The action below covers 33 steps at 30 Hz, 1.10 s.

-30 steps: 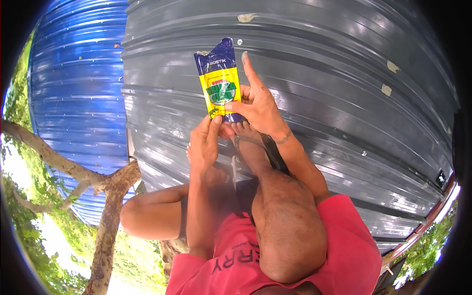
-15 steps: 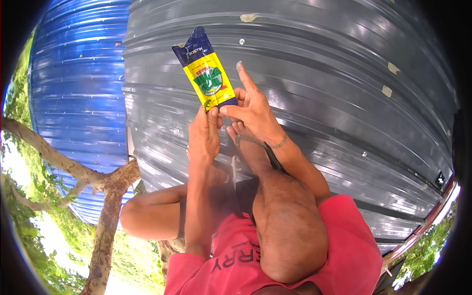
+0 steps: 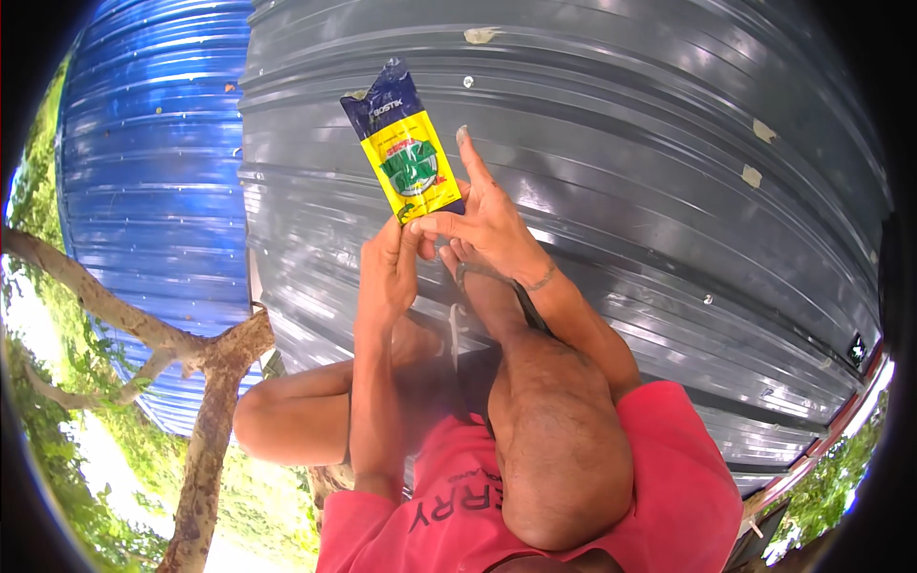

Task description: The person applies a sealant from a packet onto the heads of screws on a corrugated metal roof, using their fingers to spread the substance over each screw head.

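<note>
A flat yellow and dark blue sachet (image 3: 408, 164) with green and red print is held up by its lower edge. Its dark blue far end is torn open along a ragged, slanting edge. My left hand (image 3: 387, 263) pinches the lower left corner between thumb and fingers. My right hand (image 3: 485, 218) grips the lower right edge, thumb in front, with the index finger stretched out past the sachet's side. The two thumbs nearly meet at the bottom edge. Some right-hand fingers are hidden behind the sachet.
I sit on a sloping grey corrugated metal roof (image 3: 669, 124) with raised ribs and screw heads. Pale patches (image 3: 763, 132) stick to it. At left lies a blue corrugated roof (image 3: 158, 143). A thick forked tree branch (image 3: 215, 353) rises at the lower left, beside my bent knee.
The sachet has shifted slightly toward me and to the right. My left hand has moved a little left and down, and my right thumb has slid left along the bottom edge.
</note>
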Tool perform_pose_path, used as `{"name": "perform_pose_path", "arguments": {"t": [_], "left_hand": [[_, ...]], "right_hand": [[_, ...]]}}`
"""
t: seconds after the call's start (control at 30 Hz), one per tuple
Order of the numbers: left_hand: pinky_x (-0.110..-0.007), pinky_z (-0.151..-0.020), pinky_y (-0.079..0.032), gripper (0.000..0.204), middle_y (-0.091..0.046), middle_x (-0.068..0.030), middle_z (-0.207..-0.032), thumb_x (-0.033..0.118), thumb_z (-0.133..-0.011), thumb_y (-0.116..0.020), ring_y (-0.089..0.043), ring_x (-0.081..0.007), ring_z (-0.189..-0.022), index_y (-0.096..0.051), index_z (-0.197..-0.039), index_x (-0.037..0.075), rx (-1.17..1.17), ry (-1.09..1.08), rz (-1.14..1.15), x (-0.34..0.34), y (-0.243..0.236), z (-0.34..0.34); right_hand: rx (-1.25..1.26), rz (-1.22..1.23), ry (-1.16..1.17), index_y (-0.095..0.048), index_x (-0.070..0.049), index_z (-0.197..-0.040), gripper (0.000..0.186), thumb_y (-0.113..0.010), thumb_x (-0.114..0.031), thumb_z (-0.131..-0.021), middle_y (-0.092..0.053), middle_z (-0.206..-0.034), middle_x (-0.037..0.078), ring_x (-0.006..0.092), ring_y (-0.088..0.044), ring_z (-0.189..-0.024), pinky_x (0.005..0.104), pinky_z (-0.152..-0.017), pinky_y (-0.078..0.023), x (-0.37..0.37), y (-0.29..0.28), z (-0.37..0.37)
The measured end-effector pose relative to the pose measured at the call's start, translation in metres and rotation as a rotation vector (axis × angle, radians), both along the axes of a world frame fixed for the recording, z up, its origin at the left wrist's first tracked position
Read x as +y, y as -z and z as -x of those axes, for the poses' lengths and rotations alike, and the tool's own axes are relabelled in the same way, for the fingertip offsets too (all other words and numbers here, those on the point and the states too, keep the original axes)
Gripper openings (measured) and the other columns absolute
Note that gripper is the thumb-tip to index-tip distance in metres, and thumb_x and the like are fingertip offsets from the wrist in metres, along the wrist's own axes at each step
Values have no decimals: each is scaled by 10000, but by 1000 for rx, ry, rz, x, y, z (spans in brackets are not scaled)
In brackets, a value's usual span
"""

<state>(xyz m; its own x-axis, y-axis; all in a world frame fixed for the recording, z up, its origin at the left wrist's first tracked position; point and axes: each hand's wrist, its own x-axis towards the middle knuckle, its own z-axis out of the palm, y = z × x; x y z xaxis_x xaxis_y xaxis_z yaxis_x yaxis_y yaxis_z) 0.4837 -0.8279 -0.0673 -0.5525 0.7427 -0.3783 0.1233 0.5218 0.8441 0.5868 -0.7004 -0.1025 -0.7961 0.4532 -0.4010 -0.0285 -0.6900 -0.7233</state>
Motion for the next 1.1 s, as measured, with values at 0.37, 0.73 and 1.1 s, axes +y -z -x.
{"name": "perform_pose_path", "arguments": {"t": [0.37, 0.73, 1.1], "left_hand": [[-320, -587, -448, 319, -607, -65, -647, 244, -1082, -488, -580, -156, -605, -627, -904, 19, -118, 185, 87, 4, -15, -3], [-409, -652, -534, 188, -674, -164, -782, 162, -1052, -507, -698, -313, -718, -619, -1064, 12, 31, 96, 91, 1, -5, -3], [-325, -565, -444, 347, -559, -55, -601, 258, -1073, -488, -546, -151, -564, -597, -848, 16, -80, 150, 182, 12, -14, -2]], "right_hand": [[-62, 71, 94, 15, -104, -1627, 1088, -717, 86, -845, -706, -941, 123, 87, -646, -765, 226, -650, -518, 12, -5, -17], [-97, -36, -21, -69, -104, -1632, 991, -708, 1, -883, -694, -963, 81, 84, -631, -772, 213, -623, -504, 7, 2, -12], [-34, 108, 26, -245, -46, -1582, 960, -742, 105, -775, -686, -1055, 64, 110, -668, -829, 240, -707, -551, 11, -8, -1]]}}
